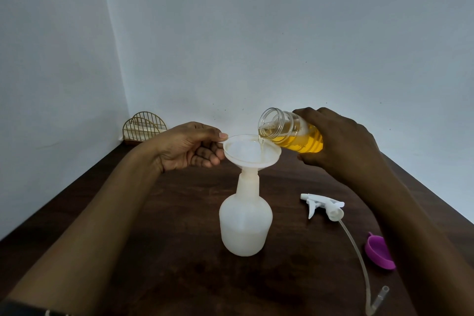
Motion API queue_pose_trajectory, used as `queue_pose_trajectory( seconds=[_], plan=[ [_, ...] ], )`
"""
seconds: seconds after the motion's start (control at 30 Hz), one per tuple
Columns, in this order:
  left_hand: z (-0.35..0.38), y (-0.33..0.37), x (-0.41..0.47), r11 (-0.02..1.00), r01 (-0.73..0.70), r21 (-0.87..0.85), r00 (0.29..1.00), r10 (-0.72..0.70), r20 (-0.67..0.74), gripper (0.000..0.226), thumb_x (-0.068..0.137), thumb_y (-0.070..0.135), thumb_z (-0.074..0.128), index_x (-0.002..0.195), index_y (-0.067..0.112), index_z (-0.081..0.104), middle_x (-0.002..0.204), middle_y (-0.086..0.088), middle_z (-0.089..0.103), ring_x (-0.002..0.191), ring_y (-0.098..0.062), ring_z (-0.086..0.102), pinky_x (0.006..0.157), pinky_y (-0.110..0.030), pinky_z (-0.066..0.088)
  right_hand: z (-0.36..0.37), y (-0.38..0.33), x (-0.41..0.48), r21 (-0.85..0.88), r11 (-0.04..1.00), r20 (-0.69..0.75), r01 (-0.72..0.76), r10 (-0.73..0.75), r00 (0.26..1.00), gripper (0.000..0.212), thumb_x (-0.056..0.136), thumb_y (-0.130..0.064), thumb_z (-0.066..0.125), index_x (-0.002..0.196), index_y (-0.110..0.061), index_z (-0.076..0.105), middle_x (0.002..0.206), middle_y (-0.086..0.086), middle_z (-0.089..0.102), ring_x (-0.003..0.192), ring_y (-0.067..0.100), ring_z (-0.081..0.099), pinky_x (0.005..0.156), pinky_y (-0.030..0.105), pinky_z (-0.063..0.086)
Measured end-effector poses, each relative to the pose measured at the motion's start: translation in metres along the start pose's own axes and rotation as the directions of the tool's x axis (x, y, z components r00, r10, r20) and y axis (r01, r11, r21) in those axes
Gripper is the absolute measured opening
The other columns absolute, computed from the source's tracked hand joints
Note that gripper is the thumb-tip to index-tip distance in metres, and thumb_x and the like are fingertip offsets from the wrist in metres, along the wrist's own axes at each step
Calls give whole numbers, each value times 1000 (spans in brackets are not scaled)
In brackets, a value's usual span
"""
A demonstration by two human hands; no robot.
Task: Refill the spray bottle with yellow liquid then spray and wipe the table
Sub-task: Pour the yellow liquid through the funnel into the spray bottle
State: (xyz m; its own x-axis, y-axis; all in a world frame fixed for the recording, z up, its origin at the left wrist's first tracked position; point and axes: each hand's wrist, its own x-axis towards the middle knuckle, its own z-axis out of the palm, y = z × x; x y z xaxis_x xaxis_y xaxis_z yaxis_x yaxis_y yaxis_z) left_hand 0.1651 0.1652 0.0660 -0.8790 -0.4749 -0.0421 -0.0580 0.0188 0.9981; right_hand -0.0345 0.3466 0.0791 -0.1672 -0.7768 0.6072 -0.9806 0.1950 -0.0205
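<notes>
A white translucent spray bottle point(245, 223) stands upright on the dark wooden table point(179, 251) with a white funnel point(250, 152) in its neck. My left hand point(189, 147) pinches the funnel's left rim between thumb and fingers. My right hand point(341, 140) grips a clear jar of yellow liquid point(292, 132), tilted with its mouth over the funnel, and a thin stream runs into the funnel. The white trigger spray head point(324, 205) with its long tube lies on the table to the bottle's right.
A purple lid point(378, 251) lies near the table's right edge, beside the spray tube. A gold wire holder point(143, 129) stands in the far left corner against the white walls. The table's edges run diagonally at left and right.
</notes>
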Motion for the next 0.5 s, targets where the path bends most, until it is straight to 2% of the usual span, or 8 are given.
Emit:
queue_pose_trajectory(
  seconds=[0.2, 0.5],
  plan=[
    [-2, 0, 0, 1000, -10, -6, 999, 11, 31, 39, 42, 40, 88, 61, 10, 71, 59, -8, 67, 45, -10, 64, 41, -17, 51, 1, 1, 0, -1, 1000, -14, 8, -8, 1000, 65, 69, -24, 75, 128, -31, 50, 105, -4, 58, 93, 24, 56, 65, 27, 30],
    [-2, -1, 1, 1000, -15, -7, 999, 16, 37, 43, 39, 42, 90, 61, 10, 71, 59, -8, 67, 45, -10, 64, 42, -17, 51, 0, 1, -1, 0, 1000, -12, 11, -11, 1000, 65, 70, -24, 74, 129, -31, 49, 107, -4, 58, 95, 23, 56, 65, 27, 31]
  ],
)
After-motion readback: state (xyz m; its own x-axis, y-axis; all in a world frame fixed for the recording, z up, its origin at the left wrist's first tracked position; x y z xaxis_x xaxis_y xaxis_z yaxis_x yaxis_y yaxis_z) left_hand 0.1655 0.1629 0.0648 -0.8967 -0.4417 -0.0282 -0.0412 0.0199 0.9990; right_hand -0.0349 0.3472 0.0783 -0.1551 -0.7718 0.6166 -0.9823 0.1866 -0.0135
